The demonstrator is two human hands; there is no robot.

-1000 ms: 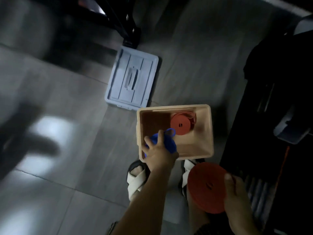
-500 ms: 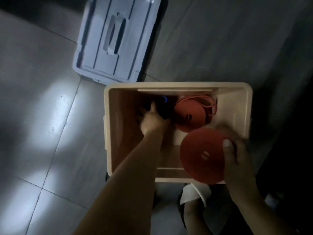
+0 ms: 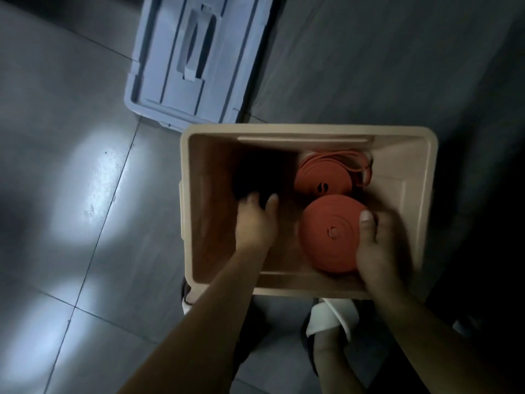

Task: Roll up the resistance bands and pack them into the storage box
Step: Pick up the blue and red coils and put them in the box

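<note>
The beige storage box point(image 3: 306, 129) sits on the tiled floor point(image 3: 85, 194), with two rolled orange resistance bands in its right half. The right hand point(image 3: 377, 251) grips the nearer orange roll point(image 3: 326, 231), thumb point(image 3: 366, 223) pressed on its flat face and fingers curled behind its edge. The farther orange roll point(image 3: 321, 177) lies just beyond, its tail loose; a small dark mark at its centre, perhaps a logo, is unreadable. The left hand point(image 3: 255, 223) reaches into the shadowed left half, where its fingers cannot be made out. A blue-grey lid point(image 3: 170, 81) lies beyond the box.
</note>
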